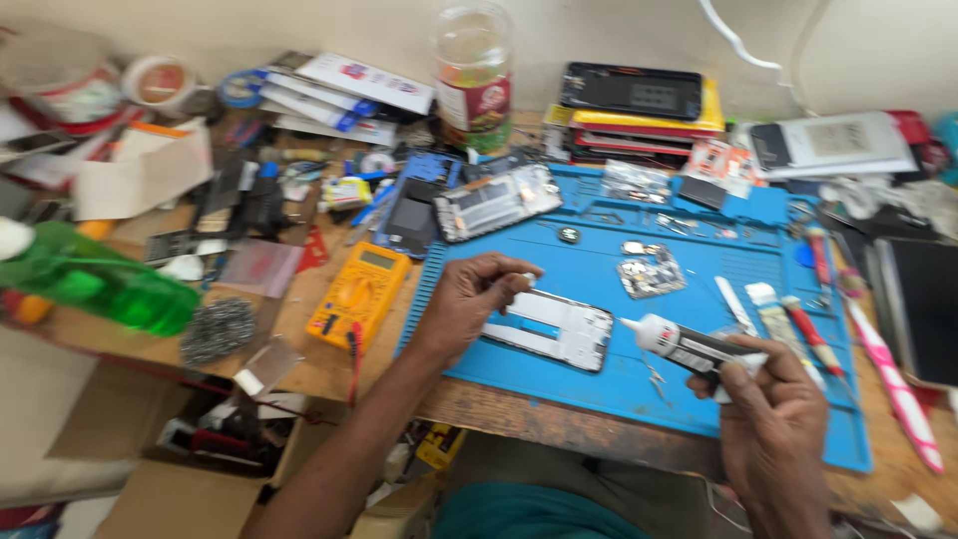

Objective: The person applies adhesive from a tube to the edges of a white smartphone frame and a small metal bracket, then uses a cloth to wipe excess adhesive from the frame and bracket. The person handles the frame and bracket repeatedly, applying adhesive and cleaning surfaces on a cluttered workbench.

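Note:
My left hand (pixel 467 304) rests on the left end of a white phone frame (pixel 559 329), fingers pinched at its top edge. The frame lies flat on a blue work mat (pixel 689 250). My right hand (pixel 773 419) holds a black glue tube with a white nozzle (pixel 679 344), the tip pointing left toward the frame's right end and just short of it.
A yellow multimeter (pixel 359 291) sits left of the mat. A green spray bottle (pixel 95 284) lies at the far left. Another phone frame (pixel 497 200), small circuit boards (pixel 651 269), screwdrivers (pixel 813 334) and stacked phones (pixel 634 105) crowd the bench. A clear jar (pixel 474 75) stands behind.

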